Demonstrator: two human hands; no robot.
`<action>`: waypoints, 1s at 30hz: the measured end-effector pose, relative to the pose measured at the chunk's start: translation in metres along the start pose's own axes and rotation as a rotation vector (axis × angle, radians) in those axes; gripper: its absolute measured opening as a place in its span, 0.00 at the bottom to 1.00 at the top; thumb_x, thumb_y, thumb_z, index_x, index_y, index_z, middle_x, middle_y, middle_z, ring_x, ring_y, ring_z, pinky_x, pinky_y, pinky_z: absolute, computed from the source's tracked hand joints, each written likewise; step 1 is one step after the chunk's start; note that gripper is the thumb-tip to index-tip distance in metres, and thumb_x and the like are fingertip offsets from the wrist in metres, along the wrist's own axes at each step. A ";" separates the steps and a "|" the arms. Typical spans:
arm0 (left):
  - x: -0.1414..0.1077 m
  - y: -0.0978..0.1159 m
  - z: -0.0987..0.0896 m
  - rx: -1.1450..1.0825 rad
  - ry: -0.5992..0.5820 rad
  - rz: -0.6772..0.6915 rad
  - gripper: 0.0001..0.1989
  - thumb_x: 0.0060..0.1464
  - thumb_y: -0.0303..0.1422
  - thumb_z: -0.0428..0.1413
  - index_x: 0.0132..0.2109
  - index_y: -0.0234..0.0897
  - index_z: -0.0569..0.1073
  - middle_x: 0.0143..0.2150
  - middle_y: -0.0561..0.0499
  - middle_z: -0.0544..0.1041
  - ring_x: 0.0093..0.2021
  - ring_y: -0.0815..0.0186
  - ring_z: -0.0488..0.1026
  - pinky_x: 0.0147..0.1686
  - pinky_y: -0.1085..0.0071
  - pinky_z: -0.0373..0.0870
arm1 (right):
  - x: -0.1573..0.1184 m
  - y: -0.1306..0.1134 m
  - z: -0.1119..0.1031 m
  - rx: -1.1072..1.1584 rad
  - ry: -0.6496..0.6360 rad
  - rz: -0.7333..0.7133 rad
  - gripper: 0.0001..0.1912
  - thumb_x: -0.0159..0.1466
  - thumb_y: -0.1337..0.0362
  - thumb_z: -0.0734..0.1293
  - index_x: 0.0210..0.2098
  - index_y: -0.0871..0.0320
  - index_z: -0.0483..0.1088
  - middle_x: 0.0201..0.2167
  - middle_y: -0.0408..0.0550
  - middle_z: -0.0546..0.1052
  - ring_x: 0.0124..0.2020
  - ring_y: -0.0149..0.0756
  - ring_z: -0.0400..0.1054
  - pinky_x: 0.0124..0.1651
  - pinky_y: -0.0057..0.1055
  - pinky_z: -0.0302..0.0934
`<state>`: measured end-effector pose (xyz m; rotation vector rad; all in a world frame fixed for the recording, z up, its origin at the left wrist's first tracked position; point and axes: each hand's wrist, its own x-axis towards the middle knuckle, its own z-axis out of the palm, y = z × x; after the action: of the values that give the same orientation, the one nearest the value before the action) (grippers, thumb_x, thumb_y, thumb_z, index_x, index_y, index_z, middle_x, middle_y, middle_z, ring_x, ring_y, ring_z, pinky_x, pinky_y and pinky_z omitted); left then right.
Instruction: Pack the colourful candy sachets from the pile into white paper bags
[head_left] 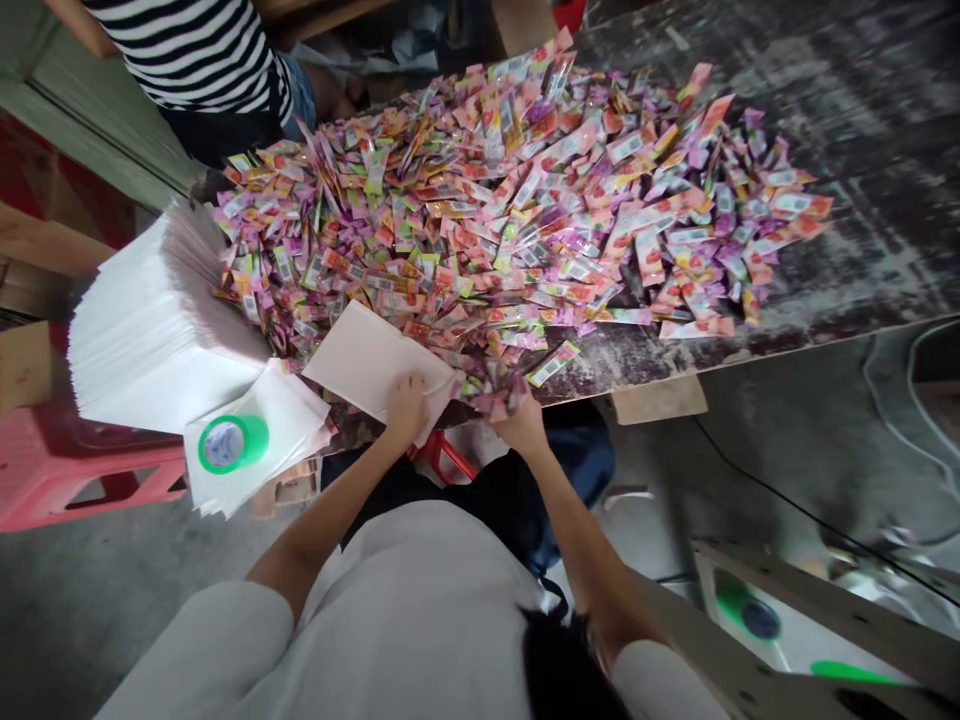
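Observation:
My left hand (407, 408) grips a white paper bag (367, 360) near its mouth, at the table's near edge. The bag lies flat-side up, and its opening points to the right. Close by, the fingers of my right hand (520, 420) are closed around a few small printed sachets (491, 395) at that opening. How far these sachets reach inside the bag I cannot tell. Beyond both hands spreads a large heap of pink, orange and purple sachets (465, 220). One loose sachet (553, 363) lies at the heap's near side.
A tall stack of white paper bags (161, 320) stands on the left, by a red plastic stool (112, 470). On more bags there rests a roll of green tape (238, 443). Across the dark, worn table (847, 150) stands a person in a striped top (199, 55).

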<state>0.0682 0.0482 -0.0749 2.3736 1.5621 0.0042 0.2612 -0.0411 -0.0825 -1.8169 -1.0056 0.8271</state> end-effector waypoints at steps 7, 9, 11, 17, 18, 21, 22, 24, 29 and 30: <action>0.025 -0.026 -0.011 -0.376 0.012 -0.045 0.08 0.58 0.32 0.52 0.35 0.35 0.75 0.32 0.50 0.75 0.35 0.64 0.70 0.39 0.69 0.66 | -0.006 -0.021 0.039 -0.616 -0.253 -0.363 0.27 0.62 0.65 0.62 0.61 0.61 0.61 0.47 0.59 0.76 0.47 0.48 0.69 0.49 0.38 0.61; 0.030 -0.030 -0.018 -0.470 -0.007 -0.080 0.09 0.57 0.33 0.52 0.33 0.35 0.75 0.29 0.53 0.74 0.31 0.66 0.69 0.35 0.70 0.65 | -0.009 -0.016 0.048 -0.768 -0.346 -0.442 0.26 0.65 0.69 0.59 0.63 0.61 0.60 0.48 0.61 0.75 0.48 0.48 0.68 0.50 0.40 0.59; 0.030 -0.028 -0.025 -0.505 0.015 -0.080 0.09 0.56 0.33 0.52 0.33 0.35 0.75 0.28 0.53 0.74 0.29 0.67 0.68 0.34 0.71 0.64 | -0.009 -0.012 0.051 -0.844 -0.416 -0.520 0.26 0.67 0.70 0.56 0.64 0.60 0.58 0.51 0.61 0.74 0.48 0.48 0.68 0.51 0.41 0.58; 0.005 -0.010 -0.041 -0.332 0.117 0.142 0.07 0.58 0.30 0.51 0.38 0.37 0.75 0.37 0.49 0.75 0.36 0.66 0.70 0.40 0.70 0.66 | 0.010 -0.035 0.047 -0.814 -0.409 -0.386 0.27 0.61 0.68 0.63 0.60 0.59 0.59 0.50 0.58 0.74 0.46 0.47 0.70 0.47 0.37 0.59; 0.001 -0.009 -0.043 -0.310 0.114 0.147 0.07 0.58 0.29 0.51 0.39 0.37 0.75 0.38 0.48 0.75 0.36 0.65 0.71 0.40 0.69 0.66 | 0.014 -0.040 0.048 -0.795 -0.413 -0.335 0.27 0.60 0.68 0.63 0.59 0.58 0.60 0.50 0.57 0.74 0.45 0.46 0.71 0.45 0.35 0.60; -0.003 -0.007 -0.046 -0.323 0.090 0.103 0.07 0.57 0.29 0.53 0.41 0.38 0.75 0.39 0.48 0.76 0.34 0.66 0.71 0.40 0.69 0.68 | 0.022 -0.047 0.049 -0.753 -0.419 -0.205 0.26 0.60 0.66 0.64 0.58 0.56 0.60 0.47 0.55 0.76 0.45 0.46 0.73 0.42 0.33 0.61; -0.002 -0.006 -0.047 -0.345 0.081 0.080 0.07 0.57 0.29 0.53 0.40 0.37 0.75 0.39 0.48 0.76 0.33 0.67 0.71 0.39 0.69 0.68 | 0.024 -0.048 0.050 -0.741 -0.423 -0.171 0.27 0.60 0.65 0.64 0.58 0.56 0.60 0.46 0.55 0.77 0.45 0.47 0.73 0.42 0.33 0.62; 0.000 -0.004 -0.049 -0.386 0.082 0.049 0.06 0.57 0.30 0.53 0.39 0.37 0.75 0.37 0.49 0.76 0.32 0.67 0.72 0.38 0.69 0.69 | 0.030 -0.048 0.049 -0.723 -0.441 -0.109 0.29 0.59 0.60 0.66 0.59 0.55 0.60 0.46 0.54 0.78 0.46 0.48 0.73 0.42 0.33 0.62; 0.000 -0.003 -0.052 -0.337 0.023 0.059 0.13 0.50 0.22 0.53 0.43 0.37 0.74 0.39 0.48 0.76 0.35 0.65 0.72 0.40 0.69 0.69 | 0.048 -0.050 0.046 -0.732 -0.550 0.021 0.33 0.53 0.54 0.72 0.56 0.56 0.64 0.47 0.56 0.78 0.47 0.49 0.74 0.44 0.34 0.63; -0.001 -0.004 -0.053 -0.312 -0.013 0.031 0.15 0.48 0.21 0.54 0.44 0.37 0.74 0.38 0.49 0.76 0.35 0.65 0.72 0.39 0.69 0.68 | 0.049 -0.051 0.046 -0.740 -0.553 0.039 0.33 0.54 0.55 0.72 0.56 0.56 0.64 0.47 0.57 0.78 0.47 0.49 0.74 0.45 0.34 0.63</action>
<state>0.0559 0.0618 -0.0252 2.1480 1.4029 0.2218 0.2292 0.0342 -0.0605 -2.2668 -1.8151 1.1082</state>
